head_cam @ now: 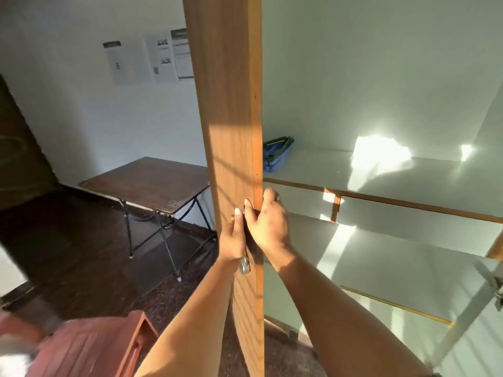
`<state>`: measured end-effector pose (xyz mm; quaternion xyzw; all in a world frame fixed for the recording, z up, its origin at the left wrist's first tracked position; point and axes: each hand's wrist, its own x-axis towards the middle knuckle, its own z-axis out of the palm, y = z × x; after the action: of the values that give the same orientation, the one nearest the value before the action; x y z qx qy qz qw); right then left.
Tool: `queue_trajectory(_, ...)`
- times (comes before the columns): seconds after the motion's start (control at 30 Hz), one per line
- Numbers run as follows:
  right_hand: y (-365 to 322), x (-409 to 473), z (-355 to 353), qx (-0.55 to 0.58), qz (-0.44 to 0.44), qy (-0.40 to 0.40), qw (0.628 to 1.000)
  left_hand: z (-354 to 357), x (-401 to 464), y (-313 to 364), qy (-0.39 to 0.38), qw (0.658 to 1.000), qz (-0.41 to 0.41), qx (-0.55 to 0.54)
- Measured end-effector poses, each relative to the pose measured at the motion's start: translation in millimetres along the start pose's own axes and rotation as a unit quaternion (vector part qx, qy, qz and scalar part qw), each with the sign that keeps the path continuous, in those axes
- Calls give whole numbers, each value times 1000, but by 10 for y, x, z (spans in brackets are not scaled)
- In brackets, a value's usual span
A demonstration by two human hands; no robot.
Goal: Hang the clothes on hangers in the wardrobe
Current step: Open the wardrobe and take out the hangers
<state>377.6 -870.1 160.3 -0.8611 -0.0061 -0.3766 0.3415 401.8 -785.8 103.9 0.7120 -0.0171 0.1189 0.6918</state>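
A tall wooden wardrobe door (231, 110) stands edge-on in the middle of the view, swung open. My left hand (235, 235) grips its outer face at the handle, with a metal fitting (245, 263) below the wrist. My right hand (268, 221) wraps round the door's edge from the inner side. Inside the wardrobe (381, 77), pale shelves (313, 167) show, and a bundle of green and blue hangers (277, 152) lies on the upper shelf just behind the door. No clothes are clearly visible.
A brown folding table (152, 180) with metal legs stands at the left by a white wall with papers (152, 58). A reddish wooden chair (92, 349) sits at the lower left. A dark door (24, 159) is at the far left. A hinge (498, 292) shows at right.
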Motion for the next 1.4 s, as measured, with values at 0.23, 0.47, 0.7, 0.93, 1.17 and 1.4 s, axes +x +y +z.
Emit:
queue_trajectory(0.23,-402,-216,291,-1,-177,4,984,-666,-100,237,62,996,-54,19)
queue_trajectory(0.47,-638,-195,759,95,-225,-102,964,-1197,-9,366,139,987,-70,34)
queue_trajectory(0.7,-1133,-273,1222,148,-193,-188,952,-1776,212,790,144,986,23,-82)
queue_trajectory(0.93,-1403,-383,1781,83,-234,-292,924,-2317,446,786,255,961,90,56)
queue_trajectory(1.17,-1691,-293,2246,76,-221,-332,914,-3023,856,683,245,961,65,113)
queue_trajectory(1.4,-1719,-185,2682,50,-253,-357,898,-3386,1190,589,239,966,40,93)
